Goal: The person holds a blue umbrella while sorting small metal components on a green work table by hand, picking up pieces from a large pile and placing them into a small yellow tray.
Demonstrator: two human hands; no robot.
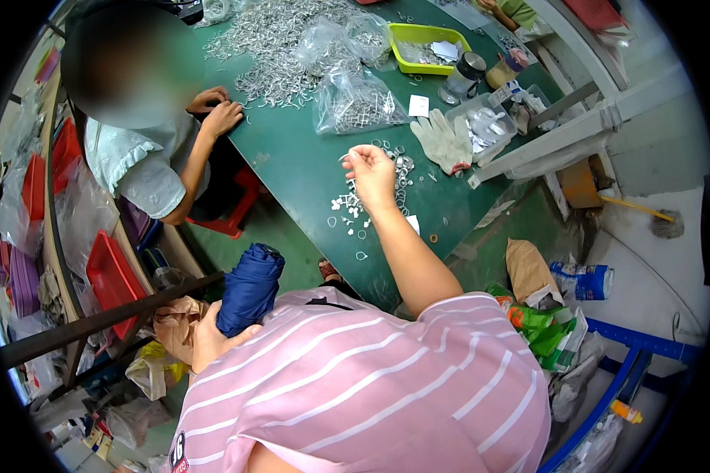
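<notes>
My left hand (211, 340) is closed round a folded navy-blue umbrella (252, 288), held low at my left side beside a crumpled brown paper bag (180, 329). My right hand (371, 178) is over the green table (304, 185) with its fingertips pinched together. A small pale piece (343, 157) shows at those fingertips, too small to name. Around and under this hand lie small metal rings (402, 169) and several little white pieces (347, 206). A knitted work glove (443, 142) lies just to the right.
A large heap of small metal parts (272, 47) covers the far table, with a filled plastic bag (359, 102) before it. A co-worker's hands (219, 112) rest at the left edge. A yellow-green tray (418, 33), a jar (463, 79) and a clear box (485, 126) stand right.
</notes>
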